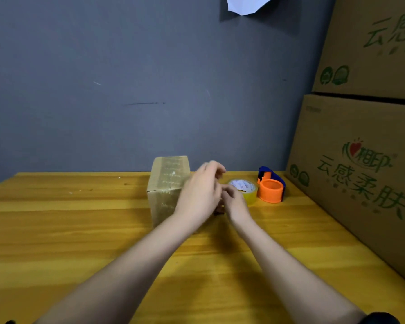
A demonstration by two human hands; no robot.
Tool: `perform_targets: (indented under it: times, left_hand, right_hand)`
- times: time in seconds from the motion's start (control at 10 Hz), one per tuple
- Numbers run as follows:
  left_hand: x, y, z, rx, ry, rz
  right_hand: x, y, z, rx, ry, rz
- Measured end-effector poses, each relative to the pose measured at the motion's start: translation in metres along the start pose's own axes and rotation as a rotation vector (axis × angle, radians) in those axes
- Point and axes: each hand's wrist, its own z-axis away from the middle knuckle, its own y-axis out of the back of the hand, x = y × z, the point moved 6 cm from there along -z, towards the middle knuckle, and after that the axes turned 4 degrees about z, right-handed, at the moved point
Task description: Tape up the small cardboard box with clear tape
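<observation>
The small cardboard box [167, 188] stands upright near the far edge of the wooden table [80, 230], with shiny clear tape over its top and front. My left hand [200, 192] hovers in front of the box's right side, blurred, its fingers loosely curled and nothing visible in them. Just right of it, my right hand [234, 201] reaches the left edge of the clear tape roll [246, 189], which lies flat on the table. The right hand's fingertips are partly hidden behind the left hand, so a grip on the roll is not plain.
An orange and blue tape dispenser [270, 185] sits right of the roll. Two large printed cartons [360, 160] are stacked along the table's right side. A grey wall [150, 78] stands directly behind the table.
</observation>
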Motion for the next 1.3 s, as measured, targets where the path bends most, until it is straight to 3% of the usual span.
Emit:
perform_targets:
  times: [0.1, 0.2, 0.3, 0.4, 0.5, 1.0, 1.2, 1.3]
  left_hand:
    - [-0.016, 0.043, 0.014, 0.278, -0.051, -0.191]
    - [-0.056, 0.060, 0.034, 0.363, 0.171, -0.168]
    - [-0.090, 0.046, 0.053, 0.216, 0.339, -0.018]
    - [-0.099, 0.034, 0.061, 0.132, 0.335, 0.113]
    - [-0.098, 0.032, 0.052, 0.101, 0.310, 0.125]
    - [-0.116, 0.018, 0.027, 0.081, 0.352, 0.169]
    - [-0.106, 0.023, 0.029, 0.027, 0.343, 0.218]
    - [-0.100, 0.037, 0.029, 0.110, 0.336, 0.269]
  right_hand:
    - [-0.011, -0.025, 0.012, -0.099, 0.046, -0.002]
    - [-0.010, -0.048, 0.032, -0.200, 0.051, 0.026]
    - [0.001, -0.068, 0.051, -0.250, 0.055, 0.051]
    - [0.011, -0.078, 0.057, -0.166, 0.083, 0.209]
    - [0.012, -0.080, 0.054, -0.130, 0.069, 0.214]
    - [0.020, -0.084, 0.023, -0.167, 0.001, 0.325]
    - [0.016, -0.077, 0.024, -0.157, -0.038, 0.237]
    - [0.004, -0.065, 0.021, -0.142, -0.012, 0.271]
